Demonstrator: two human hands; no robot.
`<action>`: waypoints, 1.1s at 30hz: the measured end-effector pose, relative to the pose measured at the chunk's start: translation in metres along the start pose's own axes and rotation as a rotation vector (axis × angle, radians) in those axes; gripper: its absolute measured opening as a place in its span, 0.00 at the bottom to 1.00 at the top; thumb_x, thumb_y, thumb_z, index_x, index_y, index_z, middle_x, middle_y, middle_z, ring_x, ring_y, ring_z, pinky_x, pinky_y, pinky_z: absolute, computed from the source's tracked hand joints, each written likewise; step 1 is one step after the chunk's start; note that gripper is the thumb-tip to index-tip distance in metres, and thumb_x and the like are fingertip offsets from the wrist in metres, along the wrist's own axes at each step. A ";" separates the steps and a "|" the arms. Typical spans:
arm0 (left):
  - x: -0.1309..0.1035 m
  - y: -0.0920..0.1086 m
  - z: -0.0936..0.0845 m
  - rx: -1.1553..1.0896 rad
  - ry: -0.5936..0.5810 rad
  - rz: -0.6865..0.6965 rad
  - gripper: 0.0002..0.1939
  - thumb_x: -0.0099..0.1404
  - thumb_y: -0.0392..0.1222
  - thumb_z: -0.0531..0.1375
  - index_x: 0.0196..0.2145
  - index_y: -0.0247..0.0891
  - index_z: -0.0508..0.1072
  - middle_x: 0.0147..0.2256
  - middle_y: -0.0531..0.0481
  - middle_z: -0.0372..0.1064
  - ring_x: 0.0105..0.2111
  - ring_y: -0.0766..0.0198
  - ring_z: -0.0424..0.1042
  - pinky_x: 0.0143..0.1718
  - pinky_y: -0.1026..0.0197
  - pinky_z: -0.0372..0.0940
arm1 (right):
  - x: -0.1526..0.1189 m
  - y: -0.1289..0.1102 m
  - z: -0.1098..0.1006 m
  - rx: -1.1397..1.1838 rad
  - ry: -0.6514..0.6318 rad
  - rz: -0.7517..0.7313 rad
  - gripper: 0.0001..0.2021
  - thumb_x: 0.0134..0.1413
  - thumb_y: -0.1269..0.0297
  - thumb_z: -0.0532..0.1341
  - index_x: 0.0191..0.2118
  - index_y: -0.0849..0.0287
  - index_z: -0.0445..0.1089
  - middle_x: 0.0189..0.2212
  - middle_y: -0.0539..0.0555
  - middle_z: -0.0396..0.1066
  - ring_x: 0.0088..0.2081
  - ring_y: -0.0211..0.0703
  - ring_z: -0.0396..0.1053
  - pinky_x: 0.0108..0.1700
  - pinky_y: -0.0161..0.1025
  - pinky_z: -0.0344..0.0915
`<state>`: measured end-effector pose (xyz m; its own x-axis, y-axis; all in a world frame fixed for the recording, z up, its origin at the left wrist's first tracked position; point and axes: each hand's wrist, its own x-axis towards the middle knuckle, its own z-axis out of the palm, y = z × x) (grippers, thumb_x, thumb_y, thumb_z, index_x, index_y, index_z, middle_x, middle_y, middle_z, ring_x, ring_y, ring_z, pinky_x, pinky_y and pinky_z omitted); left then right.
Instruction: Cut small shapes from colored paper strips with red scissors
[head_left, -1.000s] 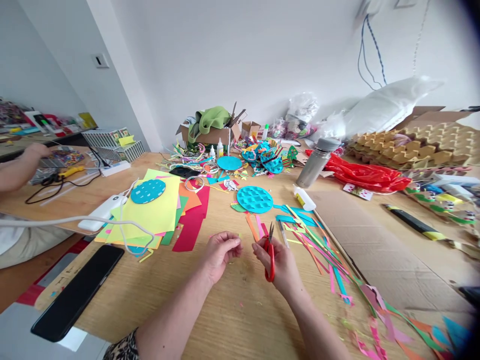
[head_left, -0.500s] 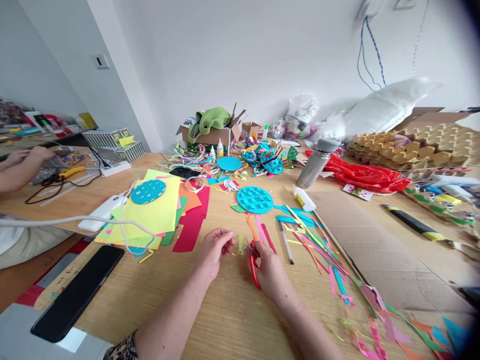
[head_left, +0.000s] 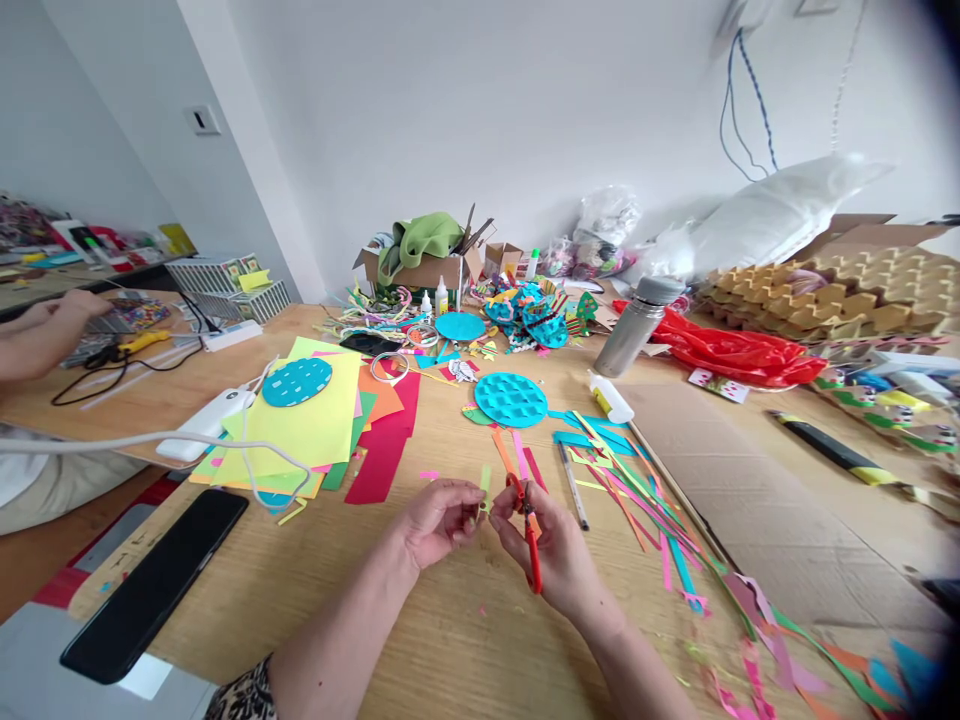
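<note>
Near the middle of the wooden table (head_left: 450,620), my left hand (head_left: 444,522) pinches a small pale green paper strip (head_left: 486,482) that stands up between the hands. Red-handled scissors (head_left: 533,550) are held in my right hand (head_left: 551,540), whose fingertips come close to the strip's lower end. Beyond the hands lies a blue paper disc (head_left: 511,400) with a scalloped pattern. Orange, pink and red strips (head_left: 536,470) lie between it and my right hand. A pen (head_left: 574,487) rests just to the right.
Coloured paper sheets (head_left: 330,400), a power strip (head_left: 206,425) and a black phone (head_left: 154,585) lie left. A steel bottle (head_left: 630,325), glue bottle (head_left: 610,398), cardboard (head_left: 757,500) and cutter (head_left: 829,447) are right. Another person's hand (head_left: 71,310) shows far left.
My hands have come closer together. The pale green strip, earlier lying on the table, is now in my left hand. The scissors have shifted right, and a small pink scrap shows left of the hands.
</note>
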<state>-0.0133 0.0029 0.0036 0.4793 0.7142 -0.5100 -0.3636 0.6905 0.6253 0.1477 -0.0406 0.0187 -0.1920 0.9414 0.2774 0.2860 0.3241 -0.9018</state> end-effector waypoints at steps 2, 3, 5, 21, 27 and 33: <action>-0.001 0.002 0.000 -0.024 -0.017 0.040 0.11 0.43 0.36 0.67 0.21 0.33 0.67 0.17 0.56 0.61 0.16 0.74 0.59 0.16 0.70 0.43 | 0.001 0.002 -0.001 -0.010 0.017 0.022 0.04 0.52 0.69 0.60 0.32 0.58 0.63 0.30 0.53 0.67 0.33 0.41 0.66 0.37 0.37 0.64; -0.001 0.002 0.000 -0.031 -0.017 0.067 0.10 0.44 0.36 0.67 0.21 0.33 0.67 0.17 0.56 0.61 0.16 0.74 0.59 0.16 0.70 0.44 | 0.002 0.003 -0.001 -0.015 0.039 0.036 0.05 0.52 0.67 0.61 0.33 0.58 0.64 0.31 0.54 0.68 0.34 0.42 0.67 0.38 0.37 0.64; 0.000 0.004 0.001 -0.044 0.009 0.137 0.10 0.44 0.35 0.67 0.21 0.34 0.67 0.17 0.56 0.62 0.17 0.74 0.60 0.16 0.69 0.47 | 0.003 0.005 -0.003 -0.014 0.097 0.064 0.10 0.52 0.62 0.62 0.38 0.59 0.65 0.35 0.56 0.69 0.37 0.44 0.68 0.41 0.38 0.64; 0.002 0.003 0.005 -0.044 0.149 0.350 0.12 0.43 0.36 0.70 0.24 0.31 0.72 0.21 0.53 0.67 0.19 0.75 0.61 0.19 0.71 0.53 | -0.004 0.008 0.018 0.128 -0.324 0.506 0.27 0.53 0.39 0.55 0.19 0.61 0.61 0.12 0.50 0.64 0.13 0.35 0.63 0.14 0.28 0.52; 0.002 0.002 0.004 -0.042 0.157 0.354 0.12 0.44 0.37 0.70 0.23 0.32 0.70 0.22 0.53 0.68 0.20 0.75 0.61 0.21 0.70 0.53 | -0.004 0.008 0.016 0.153 -0.307 0.550 0.28 0.51 0.39 0.55 0.19 0.61 0.62 0.11 0.49 0.63 0.12 0.34 0.62 0.13 0.27 0.51; 0.002 -0.001 0.006 -0.029 0.143 0.329 0.12 0.44 0.37 0.70 0.23 0.32 0.70 0.21 0.53 0.67 0.19 0.75 0.61 0.21 0.70 0.52 | -0.002 0.009 0.016 0.195 -0.300 0.574 0.29 0.50 0.38 0.55 0.17 0.61 0.61 0.10 0.49 0.62 0.11 0.34 0.62 0.12 0.28 0.52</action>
<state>-0.0069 0.0032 0.0055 0.2166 0.9062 -0.3632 -0.5034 0.4225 0.7537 0.1354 -0.0414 0.0043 -0.3204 0.8833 -0.3422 0.2507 -0.2693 -0.9298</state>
